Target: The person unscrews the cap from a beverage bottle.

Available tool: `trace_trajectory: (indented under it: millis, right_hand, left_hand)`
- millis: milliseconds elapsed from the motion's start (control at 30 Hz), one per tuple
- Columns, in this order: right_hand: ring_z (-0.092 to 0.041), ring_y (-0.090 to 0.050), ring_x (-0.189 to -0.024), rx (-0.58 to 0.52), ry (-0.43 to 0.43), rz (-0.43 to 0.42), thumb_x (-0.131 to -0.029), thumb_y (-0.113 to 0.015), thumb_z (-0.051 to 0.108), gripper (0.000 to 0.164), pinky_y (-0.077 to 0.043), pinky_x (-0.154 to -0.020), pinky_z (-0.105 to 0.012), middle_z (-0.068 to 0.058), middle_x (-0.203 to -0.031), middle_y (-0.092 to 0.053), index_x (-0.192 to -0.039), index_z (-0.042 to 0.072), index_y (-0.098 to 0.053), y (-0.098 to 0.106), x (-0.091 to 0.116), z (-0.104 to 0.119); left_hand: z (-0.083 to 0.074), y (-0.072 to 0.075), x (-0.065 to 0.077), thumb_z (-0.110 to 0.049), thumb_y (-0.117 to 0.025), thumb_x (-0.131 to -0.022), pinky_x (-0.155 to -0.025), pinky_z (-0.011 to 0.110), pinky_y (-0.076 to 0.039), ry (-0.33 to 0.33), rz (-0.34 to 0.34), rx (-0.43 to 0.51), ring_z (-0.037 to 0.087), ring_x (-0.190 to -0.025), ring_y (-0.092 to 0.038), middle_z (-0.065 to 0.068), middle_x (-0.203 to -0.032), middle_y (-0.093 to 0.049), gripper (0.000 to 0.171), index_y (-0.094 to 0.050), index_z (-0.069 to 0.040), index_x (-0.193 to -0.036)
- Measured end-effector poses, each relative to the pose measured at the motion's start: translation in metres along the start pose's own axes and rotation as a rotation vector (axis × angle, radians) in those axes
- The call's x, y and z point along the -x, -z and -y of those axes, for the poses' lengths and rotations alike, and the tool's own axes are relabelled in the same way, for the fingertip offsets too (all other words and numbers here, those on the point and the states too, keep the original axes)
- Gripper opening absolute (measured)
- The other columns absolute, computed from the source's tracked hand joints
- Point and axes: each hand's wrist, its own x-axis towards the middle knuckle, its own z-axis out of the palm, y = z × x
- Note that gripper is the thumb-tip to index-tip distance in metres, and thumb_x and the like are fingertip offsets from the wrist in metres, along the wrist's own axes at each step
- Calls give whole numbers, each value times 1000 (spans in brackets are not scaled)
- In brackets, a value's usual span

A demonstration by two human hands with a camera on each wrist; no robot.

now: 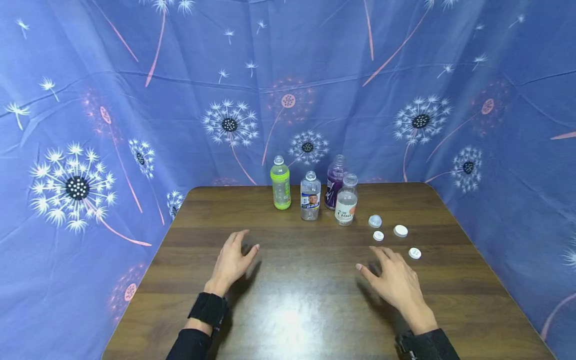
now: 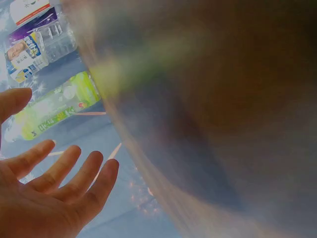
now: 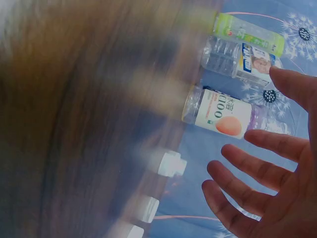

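Observation:
My left hand (image 1: 231,262) hovers over the left part of the table, fingers spread and holding nothing. On the right side my right hand (image 1: 396,280) is likewise spread with nothing in it, nearest the white bottle caps (image 1: 378,236). Four uncapped plastic bottles stand upright farther back: a green-labelled bottle (image 1: 281,185), a clear bottle with a face on its label (image 1: 310,197), a purple-labelled bottle (image 1: 335,182), and a clear bottle with a white label (image 1: 345,202). This last one partly hides the purple one. In the left wrist view the green-labelled bottle (image 2: 59,106) appears beyond the fingers.
Beside the bottles lie several loose caps, among them a translucent cap (image 1: 375,220), a wider white cap (image 1: 400,230) and another white cap (image 1: 415,253). A blue dandelion-print cloth (image 1: 180,100) hangs behind and beside the brown wooden table (image 1: 297,280).

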Motion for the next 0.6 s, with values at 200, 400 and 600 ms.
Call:
trace_trajectory:
  millis: [200,400,600]
  right_hand:
    - [-50,-52,-129,-21,-12,15,-89,-61,71,80,-46,-87,-79,-22,-144,-54,-144,13,-54,0,6,0]
    - [-49,-53,-129,-34,0,10,-89,-66,64,75,-47,-89,-76,-21,-144,-55,-143,12,-56,0,11,0]
    - [-47,-56,-126,-52,7,-17,-89,-68,61,71,-50,-88,-73,-18,-141,-59,-140,13,-58,1,17,0]
  left_hand:
    - [-2,-4,-13,-46,-66,-96,-103,56,-52,2,-7,11,37,-130,-56,14,-144,-53,62,-49,-13,-147]
    - [-10,-11,-28,-47,-65,-96,-102,55,-53,-1,6,33,38,-129,-57,14,-143,-53,62,-49,-14,-146]
    - [-21,-8,-54,-45,-65,-97,-97,52,-56,-53,14,58,36,-123,-59,15,-140,-54,61,-50,-12,-145]
